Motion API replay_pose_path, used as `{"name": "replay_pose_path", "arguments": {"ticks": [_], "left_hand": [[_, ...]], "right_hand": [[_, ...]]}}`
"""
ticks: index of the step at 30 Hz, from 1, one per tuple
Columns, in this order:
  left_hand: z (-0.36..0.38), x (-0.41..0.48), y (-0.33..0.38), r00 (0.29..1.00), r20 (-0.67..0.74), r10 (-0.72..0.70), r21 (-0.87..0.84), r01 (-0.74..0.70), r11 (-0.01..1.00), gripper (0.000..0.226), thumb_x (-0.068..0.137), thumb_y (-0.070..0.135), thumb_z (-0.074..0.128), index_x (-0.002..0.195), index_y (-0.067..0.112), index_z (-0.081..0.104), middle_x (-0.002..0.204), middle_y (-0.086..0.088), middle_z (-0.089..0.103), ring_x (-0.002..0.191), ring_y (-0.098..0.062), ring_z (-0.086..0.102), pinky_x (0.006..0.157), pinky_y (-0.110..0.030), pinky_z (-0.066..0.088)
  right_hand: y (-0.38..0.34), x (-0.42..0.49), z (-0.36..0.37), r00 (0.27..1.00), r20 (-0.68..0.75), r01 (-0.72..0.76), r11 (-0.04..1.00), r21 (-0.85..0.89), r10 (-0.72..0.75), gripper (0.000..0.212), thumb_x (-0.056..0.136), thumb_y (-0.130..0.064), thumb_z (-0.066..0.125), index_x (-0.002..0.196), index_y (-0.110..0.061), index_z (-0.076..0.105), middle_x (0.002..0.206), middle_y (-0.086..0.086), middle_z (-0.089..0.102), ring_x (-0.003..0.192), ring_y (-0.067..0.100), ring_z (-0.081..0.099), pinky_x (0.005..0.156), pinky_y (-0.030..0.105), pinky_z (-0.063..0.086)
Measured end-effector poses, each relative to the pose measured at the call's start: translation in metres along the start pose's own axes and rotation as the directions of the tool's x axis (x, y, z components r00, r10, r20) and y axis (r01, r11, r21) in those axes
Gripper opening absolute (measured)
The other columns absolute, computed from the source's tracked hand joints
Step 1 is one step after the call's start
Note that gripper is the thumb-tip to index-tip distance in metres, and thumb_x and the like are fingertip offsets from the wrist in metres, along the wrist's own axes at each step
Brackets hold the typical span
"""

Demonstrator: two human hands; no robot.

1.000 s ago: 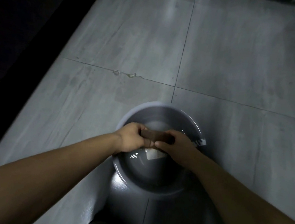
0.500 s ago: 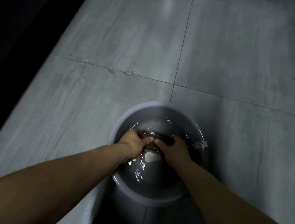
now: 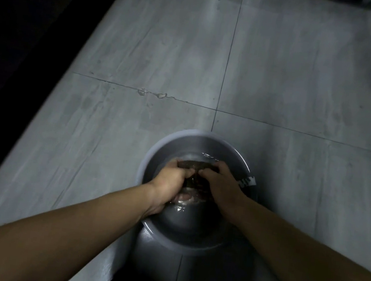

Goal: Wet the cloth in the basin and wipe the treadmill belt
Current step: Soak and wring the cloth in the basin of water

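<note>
Cloth, a dark soft wad, sits in the water of the basin on the floor, with the left hand clenched round its left end and the right hand clenched round its right end. Soaked, it will likely be limp, heavier and dripping, not fragile, so it is best taken bunched in the fist at each end, as it is now, ready for wringing. A second ago both hands held it as a tight roll just over a calm surface; now it is pushed down among ripples and glints, and the knuckles are wet.
</note>
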State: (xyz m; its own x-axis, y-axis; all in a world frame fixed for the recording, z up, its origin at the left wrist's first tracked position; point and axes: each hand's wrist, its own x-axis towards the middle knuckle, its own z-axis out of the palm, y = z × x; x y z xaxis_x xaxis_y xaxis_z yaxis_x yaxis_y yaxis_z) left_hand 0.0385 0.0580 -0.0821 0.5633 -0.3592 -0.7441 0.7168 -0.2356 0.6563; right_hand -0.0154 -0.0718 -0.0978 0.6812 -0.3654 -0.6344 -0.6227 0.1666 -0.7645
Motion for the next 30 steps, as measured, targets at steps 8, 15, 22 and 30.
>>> {"name": "replay_pose_path", "arguments": {"ticks": [8, 15, 22, 30], "left_hand": [[0.022, -0.005, 0.003, 0.955, -0.216, 0.202, 0.299, -0.133, 0.945, 0.062, 0.079, 0.080, 0.046, 0.096, 0.023, 0.062, 0.088, -0.003, 0.074, 0.085, -0.028, 0.072, 0.078, -0.041, 0.058], [0.012, 0.002, -0.015, 0.945, -0.231, 0.231, 0.421, -0.117, 0.899, 0.058, 0.096, 0.065, 0.041, 0.106, 0.014, 0.068, 0.100, -0.004, 0.073, 0.097, -0.021, 0.067, 0.076, -0.025, 0.042], [0.009, 0.001, -0.020, 0.941, -0.214, 0.262, 0.390, -0.164, 0.906, 0.052, 0.100, 0.056, 0.041, 0.105, 0.013, 0.069, 0.092, -0.001, 0.073, 0.093, -0.017, 0.068, 0.077, -0.025, 0.046], [0.010, -0.006, -0.013, 0.947, -0.221, 0.234, 0.332, -0.153, 0.931, 0.042, 0.100, 0.051, 0.046, 0.088, 0.014, 0.063, 0.087, -0.007, 0.071, 0.083, -0.028, 0.070, 0.073, -0.038, 0.058]], "right_hand": [[-0.015, -0.014, 0.034, 0.975, -0.220, 0.018, 0.988, 0.151, 0.016, 0.039, 0.095, -0.049, 0.053, 0.093, -0.014, 0.070, 0.089, 0.005, 0.073, 0.086, 0.025, 0.071, 0.080, 0.042, 0.058], [-0.001, -0.019, 0.043, 0.952, -0.251, 0.184, 0.983, 0.019, -0.173, 0.029, 0.101, -0.025, 0.047, 0.087, -0.014, 0.070, 0.087, 0.000, 0.072, 0.085, 0.017, 0.066, 0.081, 0.029, 0.050], [0.002, -0.017, 0.047, 0.939, -0.252, 0.235, 0.971, -0.034, -0.236, 0.025, 0.097, -0.015, 0.048, 0.079, -0.010, 0.064, 0.081, 0.006, 0.068, 0.079, 0.021, 0.061, 0.076, 0.032, 0.047], [0.000, -0.022, 0.037, 0.961, -0.136, 0.230, 0.969, -0.088, -0.240, 0.026, 0.097, -0.017, 0.052, 0.072, -0.019, 0.056, 0.073, -0.003, 0.061, 0.072, 0.014, 0.055, 0.071, 0.027, 0.044]]}}
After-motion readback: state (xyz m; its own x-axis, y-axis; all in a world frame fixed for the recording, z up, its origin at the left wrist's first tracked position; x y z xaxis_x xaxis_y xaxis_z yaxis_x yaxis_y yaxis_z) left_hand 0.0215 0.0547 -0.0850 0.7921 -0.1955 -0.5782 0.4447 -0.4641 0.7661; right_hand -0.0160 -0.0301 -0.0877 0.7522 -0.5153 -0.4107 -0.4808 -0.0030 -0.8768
